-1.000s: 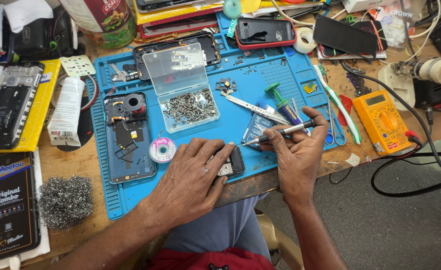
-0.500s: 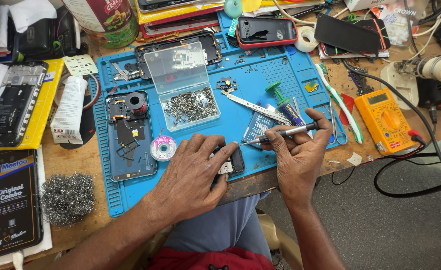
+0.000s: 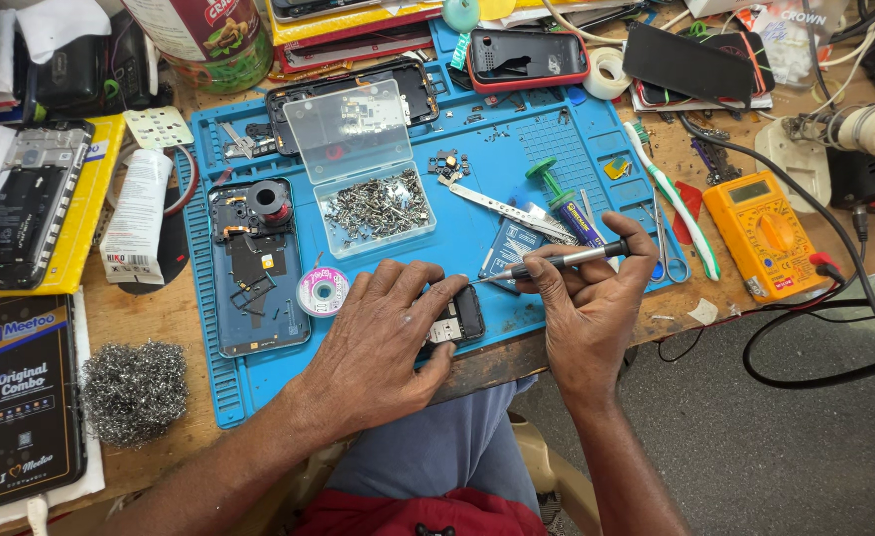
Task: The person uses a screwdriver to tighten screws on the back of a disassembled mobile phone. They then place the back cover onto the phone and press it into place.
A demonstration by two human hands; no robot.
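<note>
My left hand (image 3: 383, 333) lies flat on the blue work mat (image 3: 487, 149), its fingers pressing down a small black phone part (image 3: 460, 318) near the mat's front edge. My right hand (image 3: 586, 298) grips a slim silver screwdriver (image 3: 562, 261) almost level, its tip pointing left at the part just above my left fingertips. Most of the part is hidden under my left hand.
A clear box of screws (image 3: 376, 203) with its lid up stands mid-mat. A phone back shell (image 3: 257, 263) and a solder wick reel (image 3: 322, 291) lie to the left. An orange multimeter (image 3: 767, 233), steel wool (image 3: 135, 389), a toothbrush (image 3: 678, 203) and phones surround the mat.
Both hands hold almost the same place. The screwdriver tip has edged slightly left toward the part.
</note>
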